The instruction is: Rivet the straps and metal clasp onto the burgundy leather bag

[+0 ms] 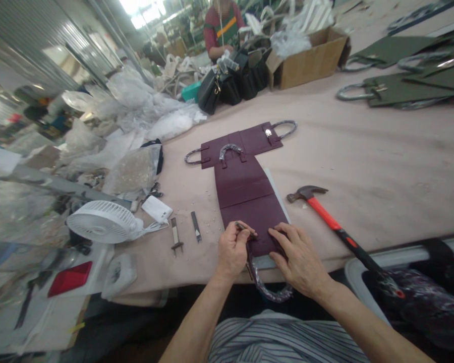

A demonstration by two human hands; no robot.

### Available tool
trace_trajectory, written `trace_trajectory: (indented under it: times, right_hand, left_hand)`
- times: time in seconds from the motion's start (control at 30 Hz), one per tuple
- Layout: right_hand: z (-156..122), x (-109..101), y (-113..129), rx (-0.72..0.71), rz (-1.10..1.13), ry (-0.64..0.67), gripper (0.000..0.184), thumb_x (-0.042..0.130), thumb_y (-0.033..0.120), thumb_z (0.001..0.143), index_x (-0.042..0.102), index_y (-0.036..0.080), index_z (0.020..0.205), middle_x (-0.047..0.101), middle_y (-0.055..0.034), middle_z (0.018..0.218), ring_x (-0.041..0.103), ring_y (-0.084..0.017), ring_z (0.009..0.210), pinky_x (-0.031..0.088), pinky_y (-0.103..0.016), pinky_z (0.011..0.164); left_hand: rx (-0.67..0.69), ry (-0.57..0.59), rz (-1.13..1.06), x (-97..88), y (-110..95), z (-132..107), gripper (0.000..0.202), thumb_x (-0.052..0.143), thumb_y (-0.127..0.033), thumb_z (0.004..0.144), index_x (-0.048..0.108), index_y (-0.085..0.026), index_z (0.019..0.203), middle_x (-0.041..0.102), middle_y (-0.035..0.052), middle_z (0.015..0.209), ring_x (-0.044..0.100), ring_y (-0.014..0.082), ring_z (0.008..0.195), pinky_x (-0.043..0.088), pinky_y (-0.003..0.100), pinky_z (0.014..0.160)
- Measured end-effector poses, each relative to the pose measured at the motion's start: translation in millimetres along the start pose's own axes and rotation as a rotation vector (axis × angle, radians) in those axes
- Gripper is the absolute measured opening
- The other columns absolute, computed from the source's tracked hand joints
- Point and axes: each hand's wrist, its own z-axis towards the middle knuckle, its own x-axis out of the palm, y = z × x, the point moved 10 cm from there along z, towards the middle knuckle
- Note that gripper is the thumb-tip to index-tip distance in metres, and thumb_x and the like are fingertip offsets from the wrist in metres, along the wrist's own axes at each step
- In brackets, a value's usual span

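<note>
A dark purple leather bag panel (245, 189) lies flat on the table, with wrapped handles at its far end. A wrapped handle (270, 291) at its near end hangs over the table edge. My left hand (231, 250) is closed in a pinch on a small dark metal tool (245, 229) pressed against the panel's near edge. My right hand (298, 257) lies flat on the panel's near right corner, fingers stretched out, holding it down. A white sheet shows under the panel's right side.
A hammer (327, 217) with a red-and-black handle lies right of the panel. Two small punches (185, 233), a white fan (102, 222) and plastic bags are at the left. Black bags (230, 83), a cardboard box (310, 58) and a seated person are far off. Green panels (401, 91) lie far right.
</note>
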Motion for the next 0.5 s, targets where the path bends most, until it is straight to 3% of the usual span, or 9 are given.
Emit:
trace_trajectory:
  times: [0.5]
  right_hand:
    - [0.9, 1.3, -1.7, 0.008, 0.013, -0.002, 0.045, 0.061, 0.024, 0.093, 0.054, 0.015, 0.136, 0.052, -0.0141, 0.134, 0.044, -0.032, 0.126, 0.044, -0.052, 0.105]
  left_hand:
    - [0.098, -0.013, 0.158, 4.0, -6.8, -4.7, 0.014, 0.053, -0.020, 0.096, 0.066, -0.018, 0.089, 0.072, 0.0019, 0.086, 0.069, 0.0134, 0.081, 0.054, 0.026, 0.079]
